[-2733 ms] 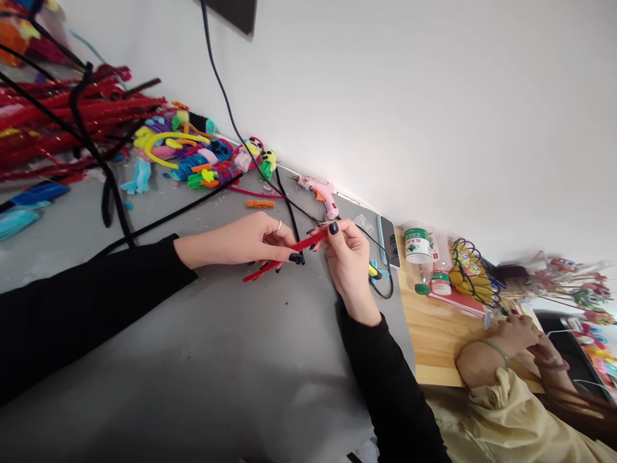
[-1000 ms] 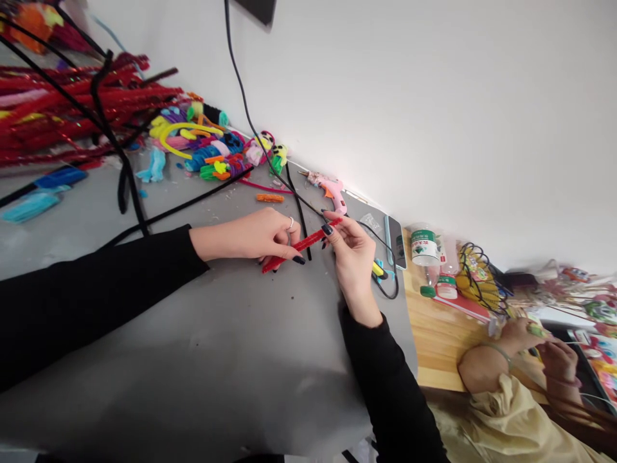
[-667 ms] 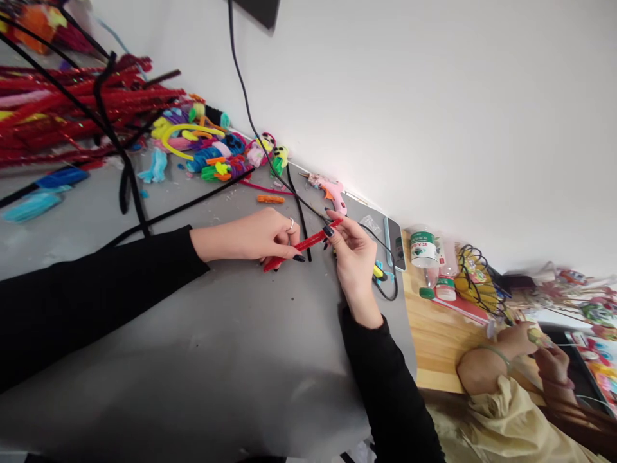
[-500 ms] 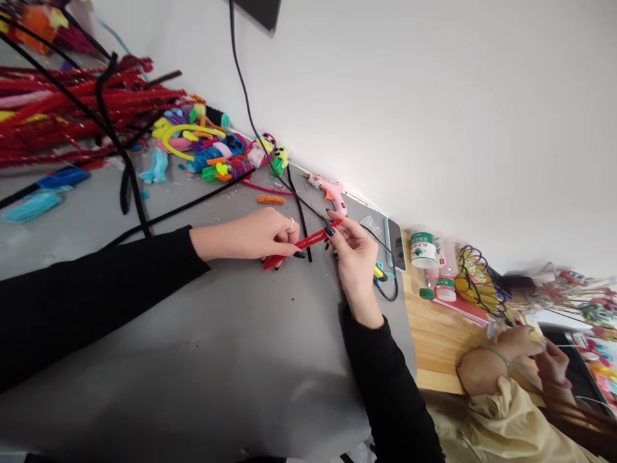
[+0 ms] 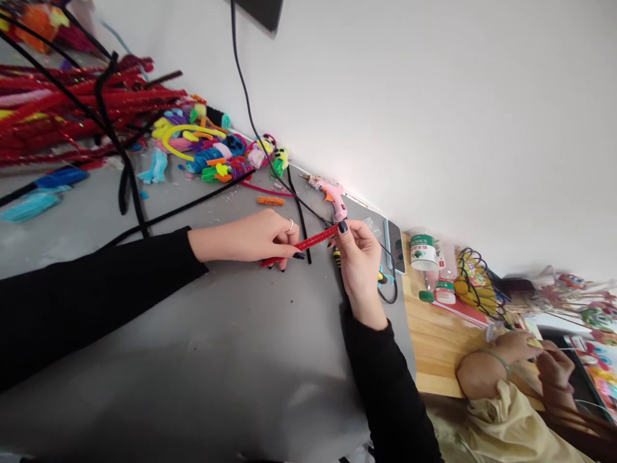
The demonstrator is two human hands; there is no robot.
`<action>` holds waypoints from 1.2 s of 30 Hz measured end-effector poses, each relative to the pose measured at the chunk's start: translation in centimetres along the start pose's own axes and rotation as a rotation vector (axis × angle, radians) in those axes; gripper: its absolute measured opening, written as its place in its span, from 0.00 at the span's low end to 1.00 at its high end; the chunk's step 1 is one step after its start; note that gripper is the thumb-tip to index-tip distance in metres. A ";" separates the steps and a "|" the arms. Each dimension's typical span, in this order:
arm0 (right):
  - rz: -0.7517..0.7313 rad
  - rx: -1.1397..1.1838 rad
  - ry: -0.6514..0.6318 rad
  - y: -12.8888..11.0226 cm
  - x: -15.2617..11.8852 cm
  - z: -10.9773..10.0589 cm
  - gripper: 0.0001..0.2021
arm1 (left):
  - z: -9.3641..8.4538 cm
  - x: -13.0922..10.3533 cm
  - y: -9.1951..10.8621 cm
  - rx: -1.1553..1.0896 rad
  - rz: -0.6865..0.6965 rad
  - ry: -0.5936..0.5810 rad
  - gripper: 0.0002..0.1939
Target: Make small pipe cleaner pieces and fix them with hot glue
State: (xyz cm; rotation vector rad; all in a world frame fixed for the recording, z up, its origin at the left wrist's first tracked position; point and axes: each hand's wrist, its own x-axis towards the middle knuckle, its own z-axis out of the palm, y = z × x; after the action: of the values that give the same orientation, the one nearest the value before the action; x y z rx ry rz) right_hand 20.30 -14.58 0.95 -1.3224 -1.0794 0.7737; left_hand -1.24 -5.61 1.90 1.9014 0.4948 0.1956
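A red pipe cleaner [image 5: 315, 240], its strands lying close together, stretches between my two hands above the grey table [image 5: 231, 334]. My left hand [image 5: 263, 236], with a ring on one finger, pinches its left part, and a short end pokes out past the fingers. At the other end my right hand [image 5: 359, 251] grips it between thumb and fingers. Just beyond the right hand lies a pink glue gun [image 5: 332, 195]. A black pipe cleaner [image 5: 299, 215] lies on the table behind the held piece, and a short orange piece [image 5: 270, 200] is near my left hand.
Red tinsel pipe cleaners [image 5: 91, 109] are heaped at the far left, beside colourful pipe-cleaner figures [image 5: 212, 151]. A phone [image 5: 395, 246] and plastic bottles [image 5: 424, 251] are on the right. Another person's hands [image 5: 554, 363] work at the wooden table [image 5: 434, 334]. A cable [image 5: 245, 96] hangs down the wall.
The two red strands, apart before, now lie together as one band. My right hand has shifted slightly right and its fingers have closed in; my left hand has hardly moved.
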 end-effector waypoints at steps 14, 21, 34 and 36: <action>-0.019 0.009 0.025 -0.1 -0.4 0.8 0.17 | 0.2 0.1 0.4 -0.053 -0.022 -0.050 0.10; 0.066 0.212 -0.064 -0.7 0.0 0.4 0.19 | 0.2 -0.1 0.4 -0.109 -0.029 0.043 0.08; 0.003 0.122 -0.089 -0.5 -0.2 0.8 0.19 | 0.2 -0.1 0.1 -0.103 -0.008 0.040 0.09; -0.004 0.096 -0.084 -0.3 -0.2 0.6 0.18 | 0.3 -0.1 0.2 -0.089 -0.007 0.037 0.09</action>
State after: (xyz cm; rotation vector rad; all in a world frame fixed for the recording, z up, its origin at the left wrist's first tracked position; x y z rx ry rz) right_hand 19.61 -14.54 1.18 -1.2159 -1.0969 0.8740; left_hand -1.23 -5.97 1.97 1.8114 0.5090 0.2446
